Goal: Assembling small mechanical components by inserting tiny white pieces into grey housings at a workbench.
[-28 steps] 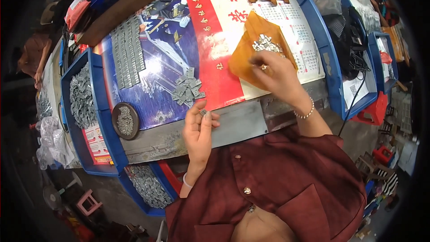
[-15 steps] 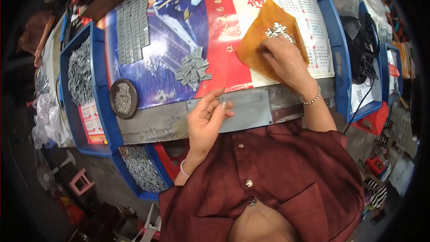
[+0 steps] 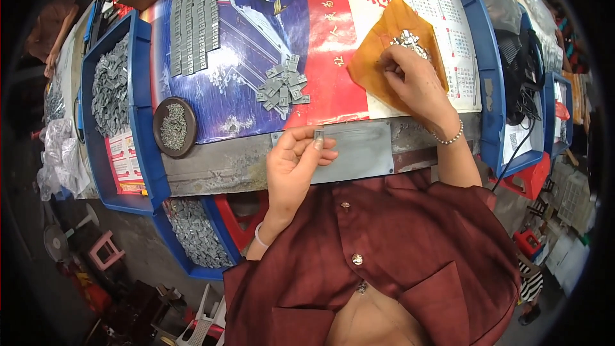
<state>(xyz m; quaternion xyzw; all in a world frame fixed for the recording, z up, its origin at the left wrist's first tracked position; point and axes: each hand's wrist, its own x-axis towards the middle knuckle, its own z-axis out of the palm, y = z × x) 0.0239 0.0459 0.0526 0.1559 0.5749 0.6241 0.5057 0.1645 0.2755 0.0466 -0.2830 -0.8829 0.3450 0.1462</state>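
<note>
Head view: the left hand pinches a small grey piece between thumb and forefinger, over the flat metal plate. The right hand, fingers curled, lies over the orange sheet, just beside the silvery bits; whether it grips any cannot be told.

Left forearm bare, out from shirt left side, wrist near straight. Left hand just ahead of shirt, grip a pinch, thumb against forefinger, other fingers loosely curled. Right forearm bare, out from shirt right side, angled inward. Right hand farther ahead of shirt, back up, fingers bent, tips partly hidden.
</note>
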